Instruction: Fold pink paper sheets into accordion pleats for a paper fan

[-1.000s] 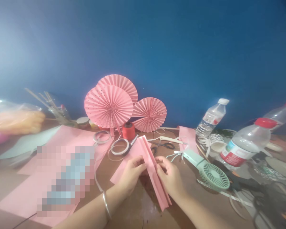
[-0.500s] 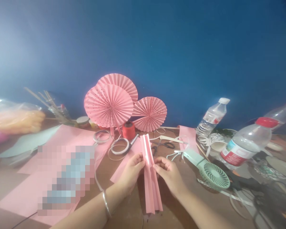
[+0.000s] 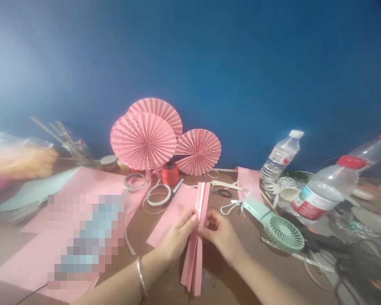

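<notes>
Pleated paper [image 3: 193, 256]: in the head view, it is between the two hands, upper end pointing away from the person and lower end toward them; whether that lower end touches the table [image 3: 139, 239] cannot be told.
Left hand [image 3: 181, 232]: holds the paper around its middle, thumb on top, fingers partly hidden.
Right hand [image 3: 218, 231]: pinches the opposite edge narrowly, thumb against the folds, other fingers curled.
Folds: made along the whole visible length, so the creasing looks well advanced, perhaps finished on this piece; the lower end splays and the pleats are not pressed flat together.
White strip [image 3: 202, 195]: shows along the upper part of the folds; what it is cannot be told.
Round fans [image 3: 143, 142]: three pink pleated ones stand open by the blue wall [image 3: 241, 76], apparently complete; the held piece is not opened out like them.
Pink sheet [image 3: 173, 212]: lies flat, unpleated where visible, beyond the left hand.
Tape ring [image 3: 158, 202] and red spool [image 3: 170, 174]: near that sheet, untouched by either hand.
</notes>
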### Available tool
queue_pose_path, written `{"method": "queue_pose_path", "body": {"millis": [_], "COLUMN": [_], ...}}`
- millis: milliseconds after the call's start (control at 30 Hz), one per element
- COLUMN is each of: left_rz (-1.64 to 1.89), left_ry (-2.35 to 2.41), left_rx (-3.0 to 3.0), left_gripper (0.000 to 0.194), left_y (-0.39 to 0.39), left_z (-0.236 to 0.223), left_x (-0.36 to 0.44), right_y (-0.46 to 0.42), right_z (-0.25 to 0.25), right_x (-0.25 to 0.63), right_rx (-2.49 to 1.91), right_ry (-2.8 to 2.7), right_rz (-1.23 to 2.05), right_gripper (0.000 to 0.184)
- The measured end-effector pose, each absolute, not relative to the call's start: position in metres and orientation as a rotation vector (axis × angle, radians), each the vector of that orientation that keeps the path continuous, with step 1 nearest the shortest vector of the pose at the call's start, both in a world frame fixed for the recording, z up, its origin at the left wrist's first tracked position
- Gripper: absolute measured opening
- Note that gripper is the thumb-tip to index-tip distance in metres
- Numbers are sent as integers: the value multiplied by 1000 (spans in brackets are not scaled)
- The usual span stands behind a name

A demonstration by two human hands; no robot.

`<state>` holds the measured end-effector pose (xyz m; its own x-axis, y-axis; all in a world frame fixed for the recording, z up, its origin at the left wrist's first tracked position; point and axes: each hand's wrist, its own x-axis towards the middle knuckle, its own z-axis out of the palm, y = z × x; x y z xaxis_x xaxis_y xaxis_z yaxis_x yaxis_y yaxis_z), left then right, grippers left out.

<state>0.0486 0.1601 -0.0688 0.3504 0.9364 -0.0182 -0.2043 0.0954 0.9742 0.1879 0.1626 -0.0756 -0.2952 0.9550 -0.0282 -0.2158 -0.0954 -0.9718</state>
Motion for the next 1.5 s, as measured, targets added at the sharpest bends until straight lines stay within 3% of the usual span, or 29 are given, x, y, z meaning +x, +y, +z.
{"method": "queue_pose_path", "body": {"millis": [167,367,533,867,1233,1500], "left_rz": [948,992,1012,1040,1019,794], "left_ry": [657,669,797,930,1091,1158], "left_rx": [1246,1074,1075,1130,1217,1387], "left_gripper": [45,33,37,29,36,47], "left_y": [161,160,159,163,159,157], "left_z": [-64,-60,-57,-62,-53,-45], "left_x": [50,49,50,48,50,48], "right_y": [164,167,166,165,165,171], "right_z": [-77,-79,-78,-73,-74,-73], "right_x": [190,193,193,191,193,199], "right_rx": [-916,-916,-951,-1086,-1037,-1118], "right_ry": [-1194,-1050,-1056,-1242,-1230,-1079], "right_rz": [1548,1624,1574,1427,1443,1390], "right_gripper": [20,20,14,24,16,20]}}
